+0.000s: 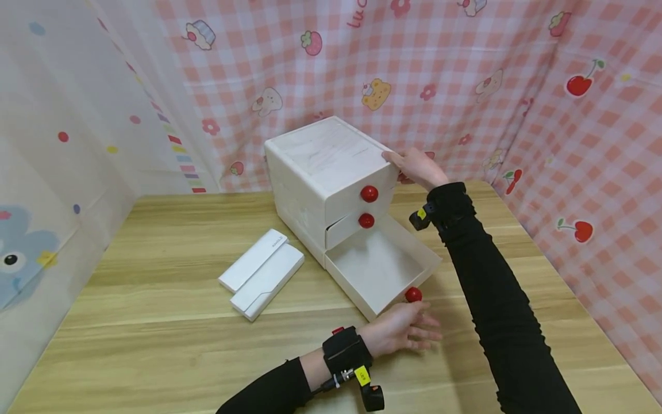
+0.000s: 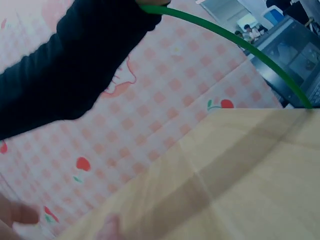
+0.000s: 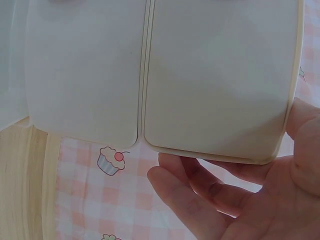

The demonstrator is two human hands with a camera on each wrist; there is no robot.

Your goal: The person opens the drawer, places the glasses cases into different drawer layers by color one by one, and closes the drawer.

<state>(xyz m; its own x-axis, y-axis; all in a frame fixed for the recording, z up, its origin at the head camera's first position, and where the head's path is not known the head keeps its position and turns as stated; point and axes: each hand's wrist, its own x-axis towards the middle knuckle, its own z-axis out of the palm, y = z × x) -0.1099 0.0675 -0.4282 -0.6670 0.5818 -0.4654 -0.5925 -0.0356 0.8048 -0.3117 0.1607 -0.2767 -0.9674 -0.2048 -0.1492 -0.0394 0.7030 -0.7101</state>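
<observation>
A white desktop drawer cabinet with red round knobs stands on the wooden table, its bottom drawer pulled far out and bare inside. The middle drawer sits slightly askew. My right hand holds the cabinet's upper right edge; in the right wrist view, its thumb and fingers lie around that corner. Below the bottom drawer's red knob, my left hand is beside the drawer front with fingers spread and relaxed. Only blurred fingertips of it show in the left wrist view.
Two flat white cases, one partly over the other, lie left of the cabinet. Patterned curtains hang behind and at both sides of the table.
</observation>
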